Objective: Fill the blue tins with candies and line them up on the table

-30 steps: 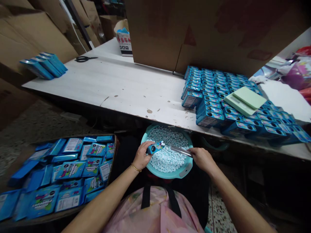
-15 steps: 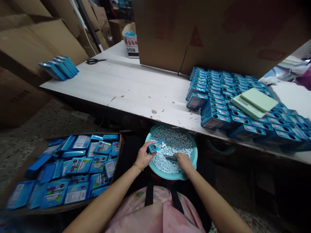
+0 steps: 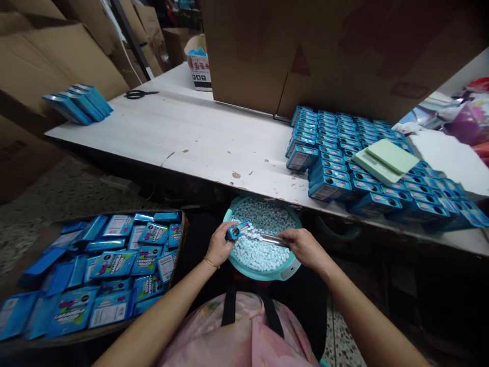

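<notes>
A turquoise basin full of small pale blue candies sits in front of me, below the table edge. Over its left side, my left hand grips a small blue box, tilted with its printed end towards the right. My right hand, over the basin's right side, is closed on a metal scoop. The scoop points left, its candy-laden tip close to the box. Whether the tip touches the box is unclear.
A carton of blue boxes stands at the lower left. On the white table are scissors, several boxes, rows of upright boxes, a pale green scale and a large cardboard box.
My right hand has lifted the scoop out of the candies, bringing candies near the box. The box in my left hand is tilted differently. The view has shifted slightly.
</notes>
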### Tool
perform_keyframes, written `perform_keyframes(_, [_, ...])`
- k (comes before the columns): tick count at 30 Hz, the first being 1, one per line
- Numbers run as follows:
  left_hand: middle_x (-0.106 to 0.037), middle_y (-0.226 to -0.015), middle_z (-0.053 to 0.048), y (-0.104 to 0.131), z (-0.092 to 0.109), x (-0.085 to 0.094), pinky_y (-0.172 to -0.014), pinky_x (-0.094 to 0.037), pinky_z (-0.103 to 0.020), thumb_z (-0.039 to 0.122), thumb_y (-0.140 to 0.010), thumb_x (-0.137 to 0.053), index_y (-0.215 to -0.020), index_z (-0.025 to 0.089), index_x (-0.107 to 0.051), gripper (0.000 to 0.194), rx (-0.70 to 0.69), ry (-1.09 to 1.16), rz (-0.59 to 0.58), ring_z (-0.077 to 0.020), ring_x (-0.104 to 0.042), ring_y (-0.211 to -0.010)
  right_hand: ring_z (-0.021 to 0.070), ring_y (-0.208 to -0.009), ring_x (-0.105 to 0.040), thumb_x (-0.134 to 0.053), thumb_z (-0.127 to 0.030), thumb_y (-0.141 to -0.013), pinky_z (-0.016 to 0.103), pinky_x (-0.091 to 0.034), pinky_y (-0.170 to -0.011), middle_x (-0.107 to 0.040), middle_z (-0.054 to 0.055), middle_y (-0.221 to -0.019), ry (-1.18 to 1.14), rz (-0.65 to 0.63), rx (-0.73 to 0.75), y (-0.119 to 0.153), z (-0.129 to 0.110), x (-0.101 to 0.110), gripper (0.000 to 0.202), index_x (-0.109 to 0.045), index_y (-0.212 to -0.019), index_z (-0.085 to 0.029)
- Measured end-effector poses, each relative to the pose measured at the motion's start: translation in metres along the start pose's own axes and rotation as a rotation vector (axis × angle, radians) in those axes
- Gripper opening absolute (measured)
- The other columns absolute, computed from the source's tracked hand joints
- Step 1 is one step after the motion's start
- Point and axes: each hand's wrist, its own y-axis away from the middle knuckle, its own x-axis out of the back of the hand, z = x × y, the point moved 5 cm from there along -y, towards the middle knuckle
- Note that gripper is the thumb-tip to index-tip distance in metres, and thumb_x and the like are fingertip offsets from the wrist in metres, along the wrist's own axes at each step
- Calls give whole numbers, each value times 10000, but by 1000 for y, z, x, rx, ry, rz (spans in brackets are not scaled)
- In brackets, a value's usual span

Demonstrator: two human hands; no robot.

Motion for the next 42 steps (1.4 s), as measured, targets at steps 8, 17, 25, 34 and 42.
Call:
perform_keyframes(8, [-547, -1093, -44, -2, 18, -3, -940, -392, -351, 61, -641, -497, -1069, 215, -533, 456, -49, -52, -15, -191, -508, -1044, 160, -869, -570, -399, -172, -760, 222, -389, -734, -678, 20, -881, 5, 2, -86, 3, -5, 8, 352, -653, -990, -252])
perform_keyframes(17, [-576, -1093, -50, -10, 41, 26, -959, -342, -434, 4, -570, -451, -1084, 233, -535, 569, -173, -386, -83, -239, -500, -1048, 168, -801, -591, -373, -120, -755, 254, -397, -702, -668, 48, -898, 175, 60, -254, 16, 63, -22, 376, -647, -980, -243])
perform_keyframes(25, [-609, -990, -60, -47, 60, 43, -831, -466, -383, 223, -700, -582, -1069, 181, -508, 379, -16, -50, -26, -204, -576, -900, 183, -864, -603, -368, -136, -764, 242, -401, -708, -663, 59, -948, 135, 66, -330, 19, 86, -39, 390, -625, -1032, -256])
perform_keyframes(34, [-611, -964, -57, -203, 115, -96, -814, -458, -331, 214, -619, -671, -1049, 158, -506, 464, -222, 122, -217, -197, -573, -894, 176, -917, -595, -353, -199, -791, 236, -419, -753, -669, 6, -961, -106, 195, -290, 30, 69, -37, 375, -632, -1009, -319])
perform_keyframes(42, [-523, -1078, -133, -225, 94, -98, -817, -443, -347, 264, -648, -650, -1152, 137, -465, 551, -161, -16, 57, -212, -562, -918, 188, -927, -597, -314, -248, -810, 262, -440, -778, -667, 18, -979, -264, 252, -201, 31, 69, -54, 384, -640, -1011, -279])
